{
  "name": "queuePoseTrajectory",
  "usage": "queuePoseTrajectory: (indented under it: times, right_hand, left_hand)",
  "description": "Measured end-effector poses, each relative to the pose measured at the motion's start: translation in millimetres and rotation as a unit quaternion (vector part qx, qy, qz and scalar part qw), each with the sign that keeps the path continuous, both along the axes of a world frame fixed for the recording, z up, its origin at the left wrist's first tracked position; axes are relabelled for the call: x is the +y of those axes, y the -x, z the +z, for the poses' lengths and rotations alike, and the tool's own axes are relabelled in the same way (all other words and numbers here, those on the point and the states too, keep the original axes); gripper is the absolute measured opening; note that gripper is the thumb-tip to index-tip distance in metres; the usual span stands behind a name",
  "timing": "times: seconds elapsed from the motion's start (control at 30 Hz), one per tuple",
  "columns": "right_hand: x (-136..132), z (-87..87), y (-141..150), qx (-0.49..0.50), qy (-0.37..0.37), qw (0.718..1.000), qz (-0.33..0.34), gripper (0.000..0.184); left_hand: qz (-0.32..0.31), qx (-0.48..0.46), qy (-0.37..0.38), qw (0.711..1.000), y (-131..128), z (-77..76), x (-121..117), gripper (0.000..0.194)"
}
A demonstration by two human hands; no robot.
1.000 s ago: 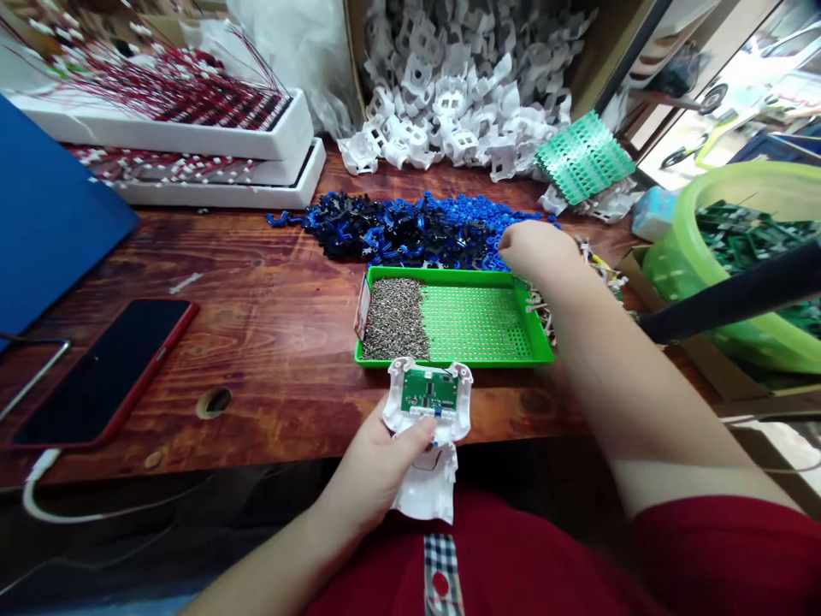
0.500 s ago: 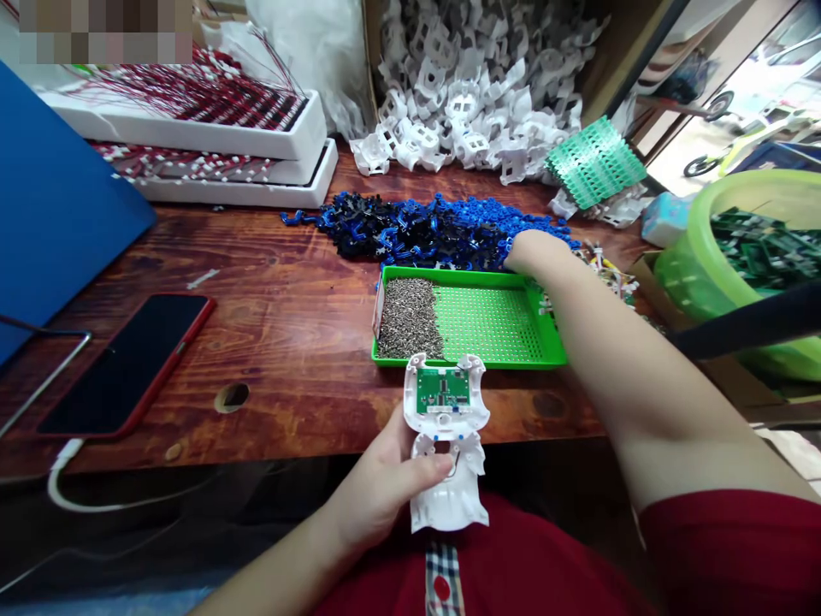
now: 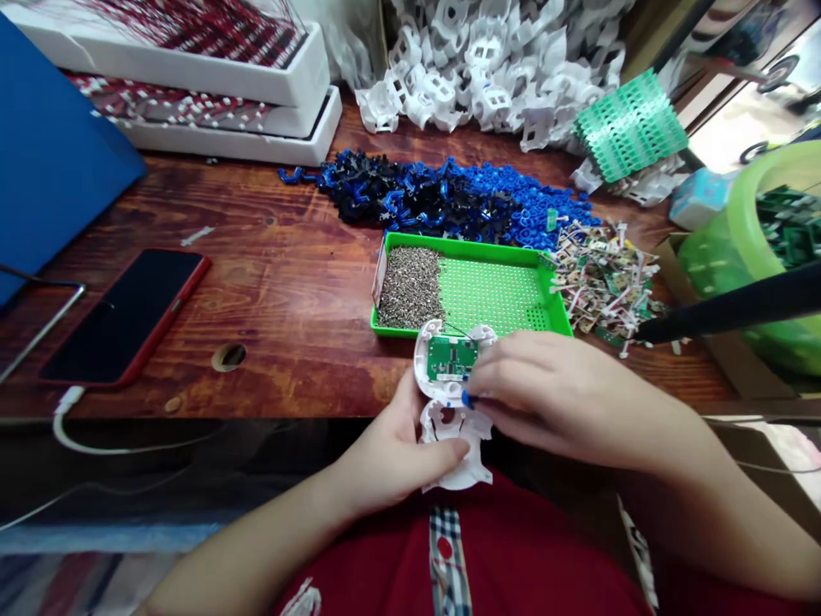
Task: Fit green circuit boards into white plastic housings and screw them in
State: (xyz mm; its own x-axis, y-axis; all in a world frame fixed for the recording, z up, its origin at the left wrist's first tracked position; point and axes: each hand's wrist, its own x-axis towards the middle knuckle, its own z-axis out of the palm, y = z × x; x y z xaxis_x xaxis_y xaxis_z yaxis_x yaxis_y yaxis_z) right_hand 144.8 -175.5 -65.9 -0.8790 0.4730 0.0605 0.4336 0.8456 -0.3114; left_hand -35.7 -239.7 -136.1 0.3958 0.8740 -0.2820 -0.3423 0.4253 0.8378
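My left hand [image 3: 414, 449] is closed round a white plastic housing [image 3: 471, 458], its thumb lying across the lower half. The housing is in two halves, and a green circuit board [image 3: 452, 358] sits in the upper one. Over the right side of that upper half is my right hand [image 3: 532, 389], fingers pinched together on a small blue plastic part [image 3: 467, 399] near the joint between the halves. The fingers hide the right edge of the housing and most of the blue part.
Behind the housing stands a green tray [image 3: 493, 248] with small screws [image 3: 410, 287] at its left. Blue and black plastic parts [image 3: 442, 192], wired boards [image 3: 603, 274] and white shells [image 3: 462, 68] lie in piles. A phone [image 3: 125, 316] lies left; a green tub [image 3: 711, 248] stands right.
My right hand has come back from the pile of blue parts to the housing, now with a small blue part in its fingers. My left hand still holds the housing. The view has tilted down.
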Motion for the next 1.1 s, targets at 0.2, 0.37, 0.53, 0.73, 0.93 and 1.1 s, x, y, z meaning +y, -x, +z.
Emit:
queuePoseTrajectory:
  times: [0.2, 0.37, 0.53, 0.73, 0.93, 1.1]
  right_hand:
    - [-15.9, -4.9, 2.6, -0.033, -0.065, 0.995, 0.075, 0.023]
    - [-17.7, -9.8, 2.0, -0.024, -0.044, 0.995, 0.091, 0.022]
    - [-23.9, -13.4, 1.3, -0.002, -0.014, 1.000, 0.005, 0.022]
    - [-34.4, -14.6, -0.2, 0.006, -0.015, 0.998, -0.062, 0.019]
    - [-45.2, -21.0, 2.6, 0.027, -0.030, 0.991, -0.130, 0.018]
    - [-48.8, -26.3, 6.1, 0.045, -0.047, 0.985, -0.160, 0.016]
  left_hand:
    - [-0.031, 0.017, 0.000, 0.999, -6.8, 4.5, -2.1, 0.059]
    - [-0.031, 0.024, 0.004, 0.999, -10.0, 5.5, -5.8, 0.060]
    - [-0.004, 0.035, -0.006, 0.999, -12.2, 6.1, -8.9, 0.050]
    - [0.018, 0.024, 0.003, 1.000, -16.3, 7.7, -9.6, 0.051]
    - [0.055, 0.030, -0.035, 0.997, -19.0, 6.5, -12.8, 0.046]
    - [0.076, 0.067, -0.071, 0.992, -19.7, 6.4, -15.5, 0.044]
